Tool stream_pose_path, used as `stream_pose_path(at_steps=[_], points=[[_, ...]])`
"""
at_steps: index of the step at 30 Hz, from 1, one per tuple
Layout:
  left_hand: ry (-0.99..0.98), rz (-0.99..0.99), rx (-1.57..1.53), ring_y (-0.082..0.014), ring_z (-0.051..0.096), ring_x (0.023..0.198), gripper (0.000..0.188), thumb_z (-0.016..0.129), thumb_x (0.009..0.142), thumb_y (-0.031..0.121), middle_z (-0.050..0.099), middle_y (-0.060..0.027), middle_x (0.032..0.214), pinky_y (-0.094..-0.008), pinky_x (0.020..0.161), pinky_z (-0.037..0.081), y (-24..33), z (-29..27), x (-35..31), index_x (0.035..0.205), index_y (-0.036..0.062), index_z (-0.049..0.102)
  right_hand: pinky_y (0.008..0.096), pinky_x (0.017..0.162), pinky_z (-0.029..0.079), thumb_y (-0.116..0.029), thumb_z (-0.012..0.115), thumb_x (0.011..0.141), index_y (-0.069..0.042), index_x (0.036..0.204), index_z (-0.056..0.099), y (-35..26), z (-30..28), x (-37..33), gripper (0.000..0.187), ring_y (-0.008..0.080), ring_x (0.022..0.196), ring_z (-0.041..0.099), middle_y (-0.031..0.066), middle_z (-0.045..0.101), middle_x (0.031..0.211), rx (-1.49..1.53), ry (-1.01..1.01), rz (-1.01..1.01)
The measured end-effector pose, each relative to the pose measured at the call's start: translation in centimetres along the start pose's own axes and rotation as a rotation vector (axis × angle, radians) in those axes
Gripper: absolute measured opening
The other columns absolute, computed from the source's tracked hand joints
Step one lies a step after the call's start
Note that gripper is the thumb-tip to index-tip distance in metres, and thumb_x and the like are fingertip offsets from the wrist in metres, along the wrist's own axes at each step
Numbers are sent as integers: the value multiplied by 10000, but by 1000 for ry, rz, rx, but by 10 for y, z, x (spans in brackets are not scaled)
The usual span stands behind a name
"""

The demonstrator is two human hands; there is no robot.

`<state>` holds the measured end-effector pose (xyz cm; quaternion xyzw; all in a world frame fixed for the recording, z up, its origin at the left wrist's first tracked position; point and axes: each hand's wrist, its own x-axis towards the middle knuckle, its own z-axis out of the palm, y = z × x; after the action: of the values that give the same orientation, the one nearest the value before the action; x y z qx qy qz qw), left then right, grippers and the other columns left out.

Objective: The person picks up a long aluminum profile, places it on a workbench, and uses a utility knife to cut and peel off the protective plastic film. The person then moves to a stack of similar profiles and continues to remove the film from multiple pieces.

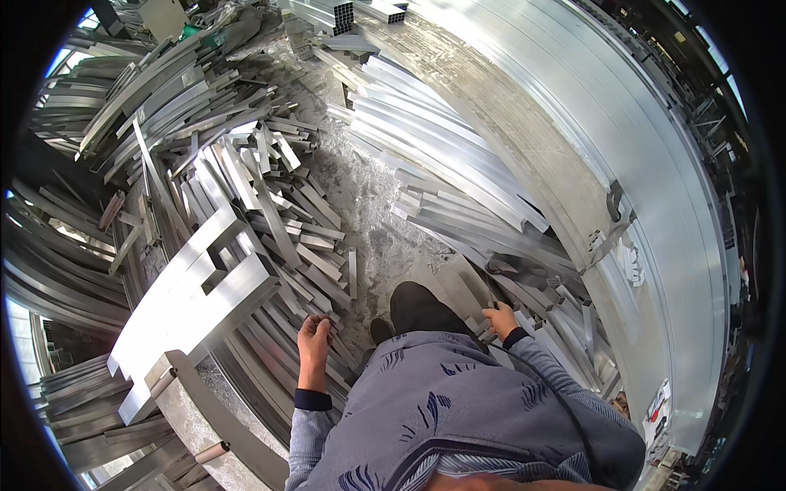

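My left hand (313,334) hovers beside a pile of cut silvery metal bars (307,282). Its fingers are pinched together, and whatever they hold, if anything, is too small to make out. On the other side of my body, my right hand (497,317) is closed round a thin dark tool (492,288) that points forward; its exact kind does not show. A black cable (547,378) runs from near that hand back along my right arm. Metal tubes and profiles (565,323) lie close to this hand.
Long square tubes (450,123) lie ahead on the dusty floor (372,209). To the right stretches a long stack of wide shiny profiles (606,106). Bright rectangular tubes (192,290) rest at my left, above a metal frame with rollers (188,401). Curved-looking bar stacks (57,262) stand farther left.
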<state>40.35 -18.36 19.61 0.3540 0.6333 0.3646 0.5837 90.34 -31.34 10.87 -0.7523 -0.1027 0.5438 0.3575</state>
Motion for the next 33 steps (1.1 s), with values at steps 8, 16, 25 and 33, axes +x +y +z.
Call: stream_pose_path(at_steps=[8,16,25,33], points=[[-105,-102,-74,-79,552,629,217,668,1039,195,618,25,823,-255,577,452,68,47,195,1154,14,698,312,476,358,-115,728,925,-5,1067,614,-171,126,158,213,120,565,471,-2,505,723,-85,-29,-73],[-14,-128,50,-69,560,636,205,682,1013,155,632,16,832,-249,580,456,234,101,405,1143,-3,688,342,455,387,-184,752,901,13,962,595,-441,247,361,258,155,509,512,47,557,666,59,-85,-209],[-148,-165,188,-68,568,692,248,685,1019,184,659,11,890,-250,623,466,355,161,581,1185,1,693,277,527,397,-107,676,966,7,1416,557,-626,294,481,479,90,633,492,3,563,838,44,-69,-397],[-221,-90,241,-63,569,735,273,683,1021,190,680,4,911,-247,661,476,426,159,784,1210,-8,690,264,468,368,-87,664,951,-2,1467,541,-743,341,569,537,83,570,478,2,559,819,201,148,-346]])
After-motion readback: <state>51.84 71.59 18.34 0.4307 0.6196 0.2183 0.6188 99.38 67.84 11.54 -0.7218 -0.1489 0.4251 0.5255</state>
